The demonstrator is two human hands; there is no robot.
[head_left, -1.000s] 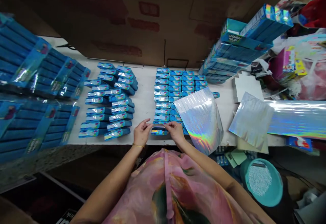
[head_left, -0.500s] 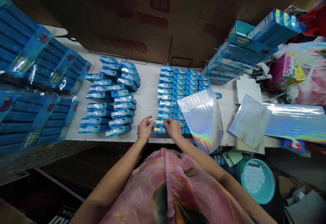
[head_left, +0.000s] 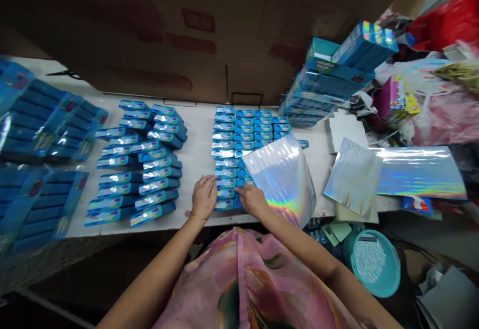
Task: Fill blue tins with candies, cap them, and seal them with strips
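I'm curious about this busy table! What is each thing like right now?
Left hand: fingers against the end of a blue box row.
Right hand: fingers on the blue boxes.
Near blue boxes: packed in tight rows.
Farther blue boxes: lying in slanted, overlapping rows.
Curved holographic sheet: bent, partly over the near boxes.
Teal basin: holding small white pieces.

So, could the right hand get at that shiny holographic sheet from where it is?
Probably yes: the right hand sits just beside the holographic sheet, and nothing appears to stand between them.
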